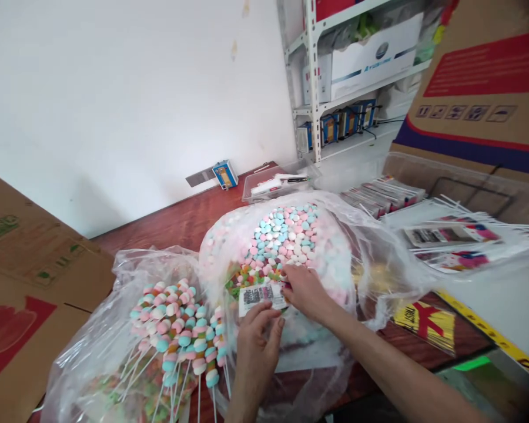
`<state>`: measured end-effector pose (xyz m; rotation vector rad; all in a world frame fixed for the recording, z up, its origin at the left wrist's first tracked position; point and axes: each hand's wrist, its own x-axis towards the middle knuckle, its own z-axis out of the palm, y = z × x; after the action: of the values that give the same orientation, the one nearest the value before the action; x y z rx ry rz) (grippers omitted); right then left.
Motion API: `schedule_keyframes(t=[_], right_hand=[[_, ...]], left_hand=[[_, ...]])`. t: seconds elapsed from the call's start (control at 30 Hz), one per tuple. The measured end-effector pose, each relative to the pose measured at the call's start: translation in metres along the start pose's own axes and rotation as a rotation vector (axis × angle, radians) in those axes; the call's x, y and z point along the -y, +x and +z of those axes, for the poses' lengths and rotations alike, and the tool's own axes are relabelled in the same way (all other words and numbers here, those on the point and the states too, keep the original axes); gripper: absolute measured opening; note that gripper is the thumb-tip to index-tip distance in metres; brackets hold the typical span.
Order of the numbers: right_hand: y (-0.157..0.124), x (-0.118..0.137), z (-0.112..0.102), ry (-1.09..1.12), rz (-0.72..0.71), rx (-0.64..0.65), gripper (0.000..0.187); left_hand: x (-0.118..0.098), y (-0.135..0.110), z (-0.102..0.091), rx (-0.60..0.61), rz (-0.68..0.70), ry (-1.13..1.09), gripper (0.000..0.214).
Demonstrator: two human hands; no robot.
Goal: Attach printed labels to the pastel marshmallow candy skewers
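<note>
A small flat white packet with dark print (261, 296) is seen at the middle of the work, above an opened bag of clear thin plastic (330, 282). By the left hand (258, 346), the lower edge of this packet is met with bent fingers, and the thumb is kept a little apart; whether it is gripped cannot be told. The fingers of the right hand (306, 291) are curled narrowly at the packet's right end, but what is pinched between them cannot be told, as it is partly hidden. Behind the hands, round pink, white and pale blue marshmallows (291, 235) are contained in the bag, and green, orange and red gummy sweets (255, 274) are seen just beyond the packet. To the left, many white sticks threaded with pastel marshmallows (180, 329) are laid together on another clear plastic bag (83, 352).
</note>
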<state>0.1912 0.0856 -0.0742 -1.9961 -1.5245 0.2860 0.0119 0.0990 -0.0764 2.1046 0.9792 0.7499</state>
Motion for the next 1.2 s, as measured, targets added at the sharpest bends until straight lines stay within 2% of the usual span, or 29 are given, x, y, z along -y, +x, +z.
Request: schedule_keyframes(t=[0.07,0.17,0.27,0.33,0.43,0.5,0.57,0.7,0.73,0.8,0.9,0.93,1.03,1.2], right_hand=[[0.001,-0.002,0.001,-0.010,-0.021,-0.012,0.011],[0.002,-0.002,-0.004,-0.018,-0.072,-0.046,0.017],[0.005,0.005,-0.014,0.000,-0.138,-0.095,0.021],[0.007,0.015,-0.023,0.050,-0.188,-0.133,0.021],[0.004,0.031,-0.042,0.229,-0.252,-0.169,0.019],[-0.003,0.040,-0.057,0.369,-0.275,-0.140,0.018],[-0.010,0.044,-0.072,0.465,-0.267,-0.083,0.018],[-0.025,0.038,-0.081,0.572,-0.133,-0.012,0.015],[-0.028,0.036,-0.078,0.617,-0.077,-0.011,0.013],[-0.034,0.031,-0.069,0.746,0.032,-0.015,0.019],[-0.044,0.028,-0.052,0.875,0.121,-0.008,0.018],[-0.047,0.028,-0.048,0.871,0.137,-0.010,0.017],[-0.054,0.030,-0.042,0.775,0.179,-0.031,0.030],[-0.057,0.041,-0.045,0.678,0.157,-0.074,0.040]], left_hand=[[0.002,0.001,0.001,0.007,0.021,0.010,0.017],[0.001,0.002,0.002,-0.031,0.009,-0.054,0.017],[-0.003,-0.001,0.009,-0.074,-0.126,-0.274,0.022],[-0.009,-0.002,0.017,-0.011,-0.292,-0.594,0.023],[-0.024,0.002,0.029,0.093,-0.494,-1.252,0.040],[-0.034,0.008,0.032,0.072,-0.525,-1.583,0.046],[-0.042,0.014,0.030,0.007,-0.498,-1.734,0.046],[-0.049,0.020,0.025,-0.183,-0.504,-1.701,0.033],[-0.050,0.020,0.025,-0.228,-0.537,-1.670,0.027],[-0.052,0.019,0.026,-0.288,-0.598,-1.625,0.021],[-0.056,0.019,0.027,-0.344,-0.625,-1.591,0.024],[-0.057,0.020,0.027,-0.360,-0.628,-1.574,0.026],[-0.056,0.021,0.027,-0.385,-0.659,-1.524,0.035],[-0.051,0.020,0.026,-0.385,-0.665,-1.512,0.037]])
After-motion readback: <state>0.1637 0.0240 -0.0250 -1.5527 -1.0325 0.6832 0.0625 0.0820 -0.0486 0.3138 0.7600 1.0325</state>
